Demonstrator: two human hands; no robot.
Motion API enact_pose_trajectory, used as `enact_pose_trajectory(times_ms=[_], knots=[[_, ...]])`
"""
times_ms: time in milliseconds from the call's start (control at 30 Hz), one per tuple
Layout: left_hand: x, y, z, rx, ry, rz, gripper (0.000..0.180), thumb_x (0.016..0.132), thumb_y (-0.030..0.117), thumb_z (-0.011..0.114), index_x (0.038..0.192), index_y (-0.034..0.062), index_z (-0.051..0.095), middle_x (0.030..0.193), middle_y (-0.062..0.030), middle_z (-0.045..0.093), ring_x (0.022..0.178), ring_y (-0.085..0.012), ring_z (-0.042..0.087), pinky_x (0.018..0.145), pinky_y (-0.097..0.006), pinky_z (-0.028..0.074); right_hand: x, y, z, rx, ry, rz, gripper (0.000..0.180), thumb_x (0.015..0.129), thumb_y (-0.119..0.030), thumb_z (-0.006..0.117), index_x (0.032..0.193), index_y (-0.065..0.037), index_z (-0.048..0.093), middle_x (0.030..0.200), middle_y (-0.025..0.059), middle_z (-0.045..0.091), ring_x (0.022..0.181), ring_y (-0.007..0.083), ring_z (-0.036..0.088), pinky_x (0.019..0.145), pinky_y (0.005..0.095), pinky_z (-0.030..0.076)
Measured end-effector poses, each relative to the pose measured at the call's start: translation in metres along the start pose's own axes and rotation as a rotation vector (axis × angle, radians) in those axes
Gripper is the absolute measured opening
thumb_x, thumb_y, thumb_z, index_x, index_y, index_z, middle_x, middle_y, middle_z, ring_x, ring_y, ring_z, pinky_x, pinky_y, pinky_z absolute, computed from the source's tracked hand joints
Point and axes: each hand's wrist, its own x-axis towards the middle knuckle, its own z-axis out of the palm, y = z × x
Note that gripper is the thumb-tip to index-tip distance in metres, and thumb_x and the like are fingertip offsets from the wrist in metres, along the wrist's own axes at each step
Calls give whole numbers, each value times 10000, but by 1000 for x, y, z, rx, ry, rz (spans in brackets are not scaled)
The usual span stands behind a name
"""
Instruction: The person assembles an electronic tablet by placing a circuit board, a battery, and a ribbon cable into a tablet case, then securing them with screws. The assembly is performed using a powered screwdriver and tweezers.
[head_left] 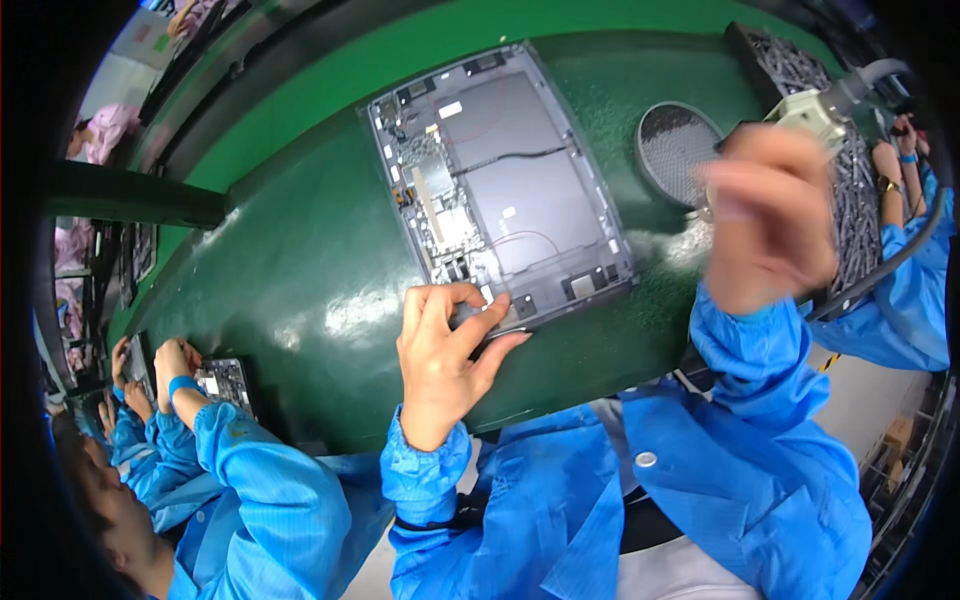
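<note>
An opened tablet point(520, 190) lies tilted on the green work surface, with its battery, circuit board and thin red and black wires exposed. My left hand point(440, 340) is at its near left corner, fingers bent over the edge and thumb close to the rim. To the right of the tablet, my right hand point(770, 220) is raised and smeared by motion, so its fingers cannot be made out. Just beyond that hand is a pale fitting point(812, 115) joined to a grey tube. A round dish point(680, 150) of small dark bits sits between the tablet and my right hand.
A long dark tray point(857, 210) full of small grey metal parts stands at the far right. Co-workers in blue sleeves point(270, 490) work at the left, near another opened device point(226, 382). More hands point(890, 165) show at the right. A dark cable point(900, 255) hangs there.
</note>
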Motion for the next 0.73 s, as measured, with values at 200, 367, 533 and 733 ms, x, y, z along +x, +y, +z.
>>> enact_pose_trajectory(times_ms=[200, 367, 533, 733], knots=[[9, 6, 3, -106, 11, 45, 296, 555, 100, 819, 826, 65, 705, 827, -38, 560, 763, -228, 485, 588, -325, 432, -12, 21, -30, -302, 672, -109, 461, 806, -42, 638, 1235, -1, 474, 1052, 178, 544, 763, 198, 605, 670, 282, 518], [9, 5, 2, -86, 18, 48, 364, 519, 68, 828, 861, 43, 705, 800, -62, 558, 731, -234, 477, 602, -335, 402, -38, 47, -38, 568, 34, 986, 466, 866, -286, 612, 1168, 49, 494, 818, 90, 595, 666, 131, 589, 666, 283, 515], [13, 12, 1, -50, -7, 49, 336, 540, 68, 829, 849, 40, 700, 798, -67, 553, 730, -238, 468, 595, -339, 392, 7, 50, -38, 571, 42, 1045, 504, 932, -410, 509, 1081, 68, 560, 544, 8, 487, 501, 75, 491, 576, 267, 496], [12, 11, 7, -18, -30, 9, 333, 541, 104, 844, 847, 70, 718, 801, -59, 547, 738, -228, 458, 596, -332, 397, 6, 74, -4, 635, 365, 994, 520, 851, -471, 615, 960, 35, 566, 529, 37, 476, 482, 130, 526, 593, 283, 510]])
